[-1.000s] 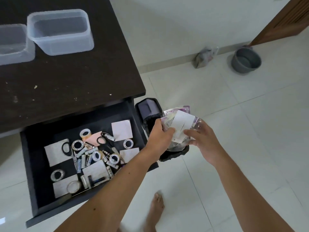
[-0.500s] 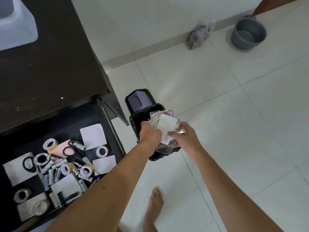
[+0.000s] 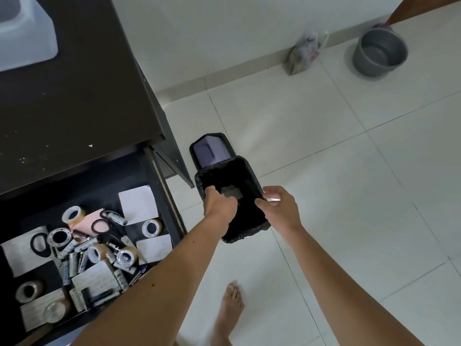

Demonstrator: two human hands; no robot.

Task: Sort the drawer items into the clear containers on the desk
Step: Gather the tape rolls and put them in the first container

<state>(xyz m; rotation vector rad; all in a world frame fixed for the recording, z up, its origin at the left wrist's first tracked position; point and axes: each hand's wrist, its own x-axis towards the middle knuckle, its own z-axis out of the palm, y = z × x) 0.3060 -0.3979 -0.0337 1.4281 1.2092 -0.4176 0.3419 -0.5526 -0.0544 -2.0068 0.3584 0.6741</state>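
Both my hands hover over an open black-lined trash bin (image 3: 252, 176) on the floor beside the desk. My left hand (image 3: 219, 204) points its fingers down into the bin and holds nothing. My right hand (image 3: 280, 208) is spread at the bin's right rim, also with nothing in it. A pale scrap of paper (image 3: 232, 192) lies inside the bin. The open drawer (image 3: 159, 196) at lower left holds tape rolls (image 3: 151, 228), batteries (image 3: 74, 264), white paper notes (image 3: 138, 204) and scissors (image 3: 40, 244). One clear container (image 3: 25, 33) shows at the desk's top left.
The dark desk top (image 3: 74, 96) overhangs the drawer. The bin's flipped-up lid (image 3: 212, 151) stands behind it. A grey bucket (image 3: 379, 53) and a plastic bag (image 3: 303, 53) sit by the far wall. My bare foot (image 3: 229, 310) is on the white tiles.
The bundle of papers and plastic that both hands held over the bin has dropped into it; both hands have let go. The view has swung right, away from the desk.
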